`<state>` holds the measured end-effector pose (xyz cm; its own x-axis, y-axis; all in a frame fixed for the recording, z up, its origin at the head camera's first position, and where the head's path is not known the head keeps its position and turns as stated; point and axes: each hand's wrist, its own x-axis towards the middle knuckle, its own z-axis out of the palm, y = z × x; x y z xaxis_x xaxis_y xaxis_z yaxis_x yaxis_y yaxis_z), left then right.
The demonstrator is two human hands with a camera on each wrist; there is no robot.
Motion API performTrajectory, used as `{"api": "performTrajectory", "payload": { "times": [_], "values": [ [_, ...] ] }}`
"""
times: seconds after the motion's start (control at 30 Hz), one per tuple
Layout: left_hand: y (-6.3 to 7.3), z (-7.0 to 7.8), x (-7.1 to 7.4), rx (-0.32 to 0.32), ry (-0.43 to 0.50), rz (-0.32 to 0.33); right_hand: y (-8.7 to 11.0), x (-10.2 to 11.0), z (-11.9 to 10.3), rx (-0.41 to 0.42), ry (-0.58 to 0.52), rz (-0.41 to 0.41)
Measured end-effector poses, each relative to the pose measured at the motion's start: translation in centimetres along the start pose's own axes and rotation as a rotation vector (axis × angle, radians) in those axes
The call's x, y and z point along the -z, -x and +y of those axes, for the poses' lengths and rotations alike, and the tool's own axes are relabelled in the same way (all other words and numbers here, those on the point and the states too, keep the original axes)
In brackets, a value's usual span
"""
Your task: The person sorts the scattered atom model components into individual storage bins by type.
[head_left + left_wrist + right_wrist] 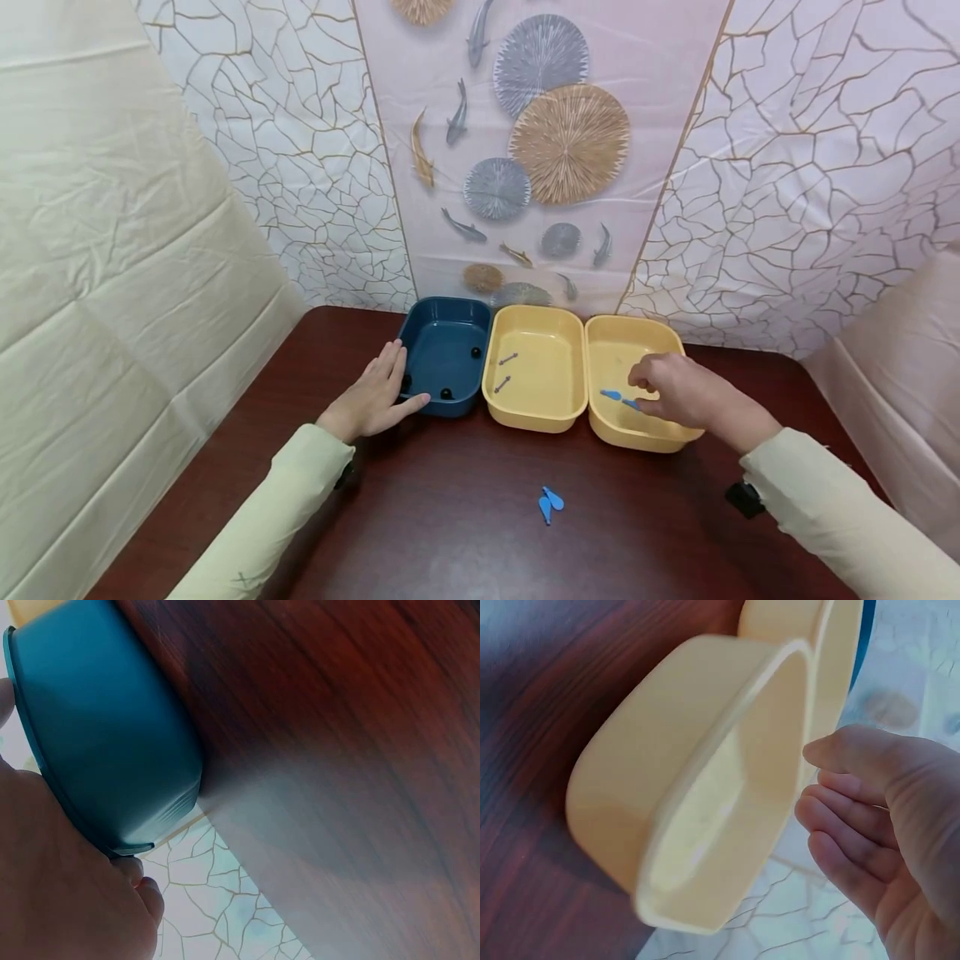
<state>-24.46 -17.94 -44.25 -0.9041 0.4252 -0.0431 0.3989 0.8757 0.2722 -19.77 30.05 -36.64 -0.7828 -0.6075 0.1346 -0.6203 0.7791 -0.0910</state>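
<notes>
My left hand [375, 392] lies with straight fingers over the left rim of the dark blue bin [442, 311]. Inside that bin are several small black balls [476, 352]. Over the right yellow bin [637, 442] hovers my right hand [877, 817], its fingers loosely bent and nothing showing between them. Below its fingertips in the head view, a blue teardrop-shaped piece [611, 394] and a second one, partly covered by the hand, lie on the bin's floor. Two more blue teardrop-shaped pieces [553, 499] lie together on the table.
Between the two outer bins stands another yellow bin [536, 421], holding two small purple bars with knobbed ends [507, 359]. All three bins line up near the back of the dark wooden table [450, 533]. Patterned cloth [315, 167] hangs behind it.
</notes>
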Motion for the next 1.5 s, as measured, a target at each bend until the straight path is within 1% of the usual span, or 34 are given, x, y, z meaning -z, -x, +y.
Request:
{"api": "performTrajectory", "payload": {
  "times": [0.13,0.27,0.37,0.53,0.67,0.77,1.03,1.13,1.37,1.5],
  "values": [
    [0.0,-0.1,0.1,0.0,-0.005,0.004,-0.1,0.4,-1.5,0.067,-0.021,0.04],
    [0.0,-0.1,0.1,-0.003,-0.009,0.005,-0.1,0.2,-3.1,0.1,-0.056,0.028],
    [-0.1,-0.1,0.1,-0.006,-0.01,0.004,-0.1,-0.3,-4.5,0.125,-0.092,0.012],
    [0.0,-0.1,0.0,-0.009,-0.004,0.002,0.1,-2.0,-6.7,0.167,-0.131,-0.011],
    [0.1,-0.1,-0.1,-0.007,-0.003,-0.005,0.0,-3.3,-8.2,0.164,-0.17,-0.075],
    [0.1,0.0,-0.1,-0.006,0.002,-0.003,-0.2,-4.0,-9.1,0.139,-0.213,-0.118],
    [0.0,0.0,0.0,0.002,-0.001,-0.007,-0.6,-6.0,-10.5,0.099,-0.312,-0.204],
    [-0.1,0.0,0.0,0.003,0.0,-0.005,-0.5,-6.8,-10.8,0.101,-0.314,-0.21],
    [-0.1,0.0,0.0,0.005,-0.003,-0.008,-0.2,-8.2,-11.0,0.12,-0.32,-0.176],
    [-0.1,0.0,0.2,0.005,-0.002,-0.01,-0.4,-8.5,-11.0,0.103,-0.345,-0.198]
  ]
}}
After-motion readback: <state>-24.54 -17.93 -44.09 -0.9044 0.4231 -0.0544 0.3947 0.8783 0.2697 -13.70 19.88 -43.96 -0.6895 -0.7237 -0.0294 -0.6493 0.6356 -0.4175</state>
